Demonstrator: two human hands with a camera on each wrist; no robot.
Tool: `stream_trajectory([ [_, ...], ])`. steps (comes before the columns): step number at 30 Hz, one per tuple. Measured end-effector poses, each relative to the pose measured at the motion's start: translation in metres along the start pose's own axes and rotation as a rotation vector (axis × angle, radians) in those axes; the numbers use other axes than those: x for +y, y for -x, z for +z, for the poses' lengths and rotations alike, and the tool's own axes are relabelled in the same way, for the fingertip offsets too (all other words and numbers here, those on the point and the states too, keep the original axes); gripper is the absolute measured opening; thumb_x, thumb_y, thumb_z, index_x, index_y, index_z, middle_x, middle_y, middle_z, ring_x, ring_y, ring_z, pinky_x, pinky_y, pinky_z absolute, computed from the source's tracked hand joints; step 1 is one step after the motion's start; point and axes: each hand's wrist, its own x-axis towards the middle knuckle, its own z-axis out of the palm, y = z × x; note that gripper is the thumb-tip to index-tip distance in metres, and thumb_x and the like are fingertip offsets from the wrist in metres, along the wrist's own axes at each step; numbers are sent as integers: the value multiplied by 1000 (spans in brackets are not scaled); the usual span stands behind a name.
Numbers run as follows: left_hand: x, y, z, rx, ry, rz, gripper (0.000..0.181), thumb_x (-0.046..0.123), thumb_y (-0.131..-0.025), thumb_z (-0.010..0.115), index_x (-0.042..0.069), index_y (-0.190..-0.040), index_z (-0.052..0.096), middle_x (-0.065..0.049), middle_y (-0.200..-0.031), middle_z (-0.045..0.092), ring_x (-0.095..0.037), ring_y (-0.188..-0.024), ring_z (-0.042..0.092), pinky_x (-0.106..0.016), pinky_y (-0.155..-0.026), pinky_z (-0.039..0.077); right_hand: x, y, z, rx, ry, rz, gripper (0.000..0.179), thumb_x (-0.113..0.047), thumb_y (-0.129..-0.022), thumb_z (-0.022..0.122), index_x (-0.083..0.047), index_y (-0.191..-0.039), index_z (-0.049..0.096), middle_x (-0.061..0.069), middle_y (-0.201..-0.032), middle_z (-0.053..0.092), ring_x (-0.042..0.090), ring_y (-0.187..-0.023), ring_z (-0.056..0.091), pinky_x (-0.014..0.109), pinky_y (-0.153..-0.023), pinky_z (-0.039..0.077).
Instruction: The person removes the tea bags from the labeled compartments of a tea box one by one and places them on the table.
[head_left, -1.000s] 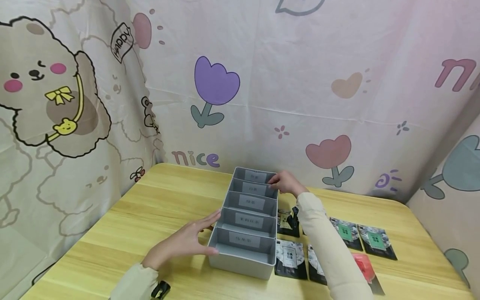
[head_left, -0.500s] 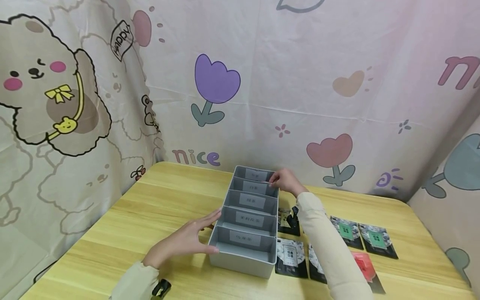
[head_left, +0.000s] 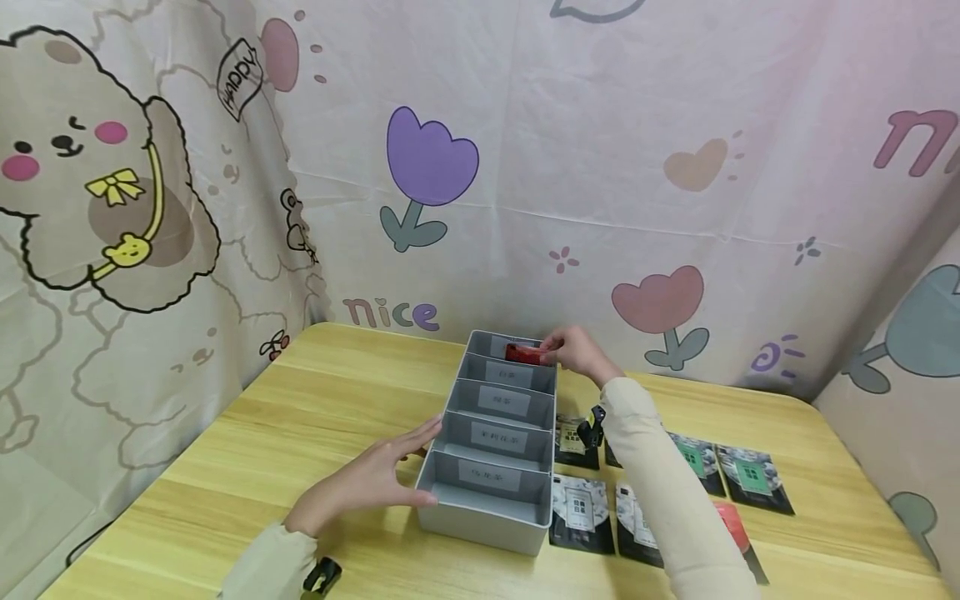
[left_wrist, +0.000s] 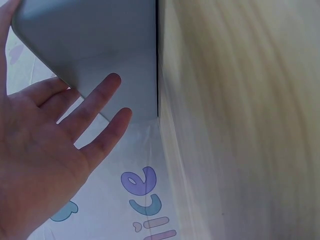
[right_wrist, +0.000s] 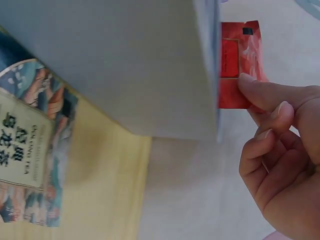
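Observation:
A grey storage box (head_left: 483,523) with several compartments in a row, each with a paper label, stands on the table. My right hand (head_left: 577,352) is at the farthest compartment, pinching a red tea packet (head_left: 525,354) between thumb and fingers. In the right wrist view, the red packet (right_wrist: 240,65) shows above the box rim, its lower part hidden by the wall. My left hand (head_left: 375,479) rests at the box's near left side, thumb by the front corner. The left wrist view shows that hand's fingers (left_wrist: 100,102) spread along the box wall.
To the box's right lie several tea packets: a white-labelled one (head_left: 581,512), a yellow-labelled one (head_left: 573,442), a green-labelled one (head_left: 752,477) and a red one (head_left: 733,525) partly under the right sleeve (head_left: 663,483). A patterned curtain (head_left: 525,167) hangs behind the wooden table (head_left: 352,375).
My right hand has risen slightly at the far end of the box, and the red tea packet has come into sight between its fingers. The left hand has stayed in place.

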Motion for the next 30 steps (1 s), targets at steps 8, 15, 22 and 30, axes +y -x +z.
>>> stream_trajectory([
  [8, -3, 3, 1, -1, 7, -24, 99, 49, -77, 76, 9, -153, 27, -16, -155, 25, -46, -131, 36, -66, -100, 33, -13, 0, -4, 30, -149, 29, 9, -9, -89, 70, -1, -92, 73, 9, -84, 68, 31, -63, 53, 30, -54, 45],
  [15, -5, 2, 1, -1, 5, -33, 100, 52, -77, 76, 11, -154, 26, -14, -156, 23, -45, -133, 34, -65, -102, 31, -18, 3, -10, 74, -295, 17, 13, -8, -90, 68, 3, -95, 70, 13, -80, 64, 17, -52, 43, 26, -49, 39],
  [22, -1, -3, -5, 6, -4, -40, 101, 53, -76, 76, 14, -154, 26, -13, -156, 23, -44, -134, 33, -63, -103, 29, -23, 5, -22, 127, -357, -2, 15, -11, -91, 68, 2, -99, 68, 11, -74, 60, 12, -47, 39, 29, -48, 36],
  [30, -2, -2, -1, 5, 0, -33, 100, 51, -76, 77, 13, -153, 27, -13, -156, 23, -45, -133, 34, -64, -102, 30, -23, 17, -27, 141, -364, -12, 19, -16, -91, 68, 1, -100, 68, 5, -67, 57, 14, -49, 40, 27, -47, 36],
])
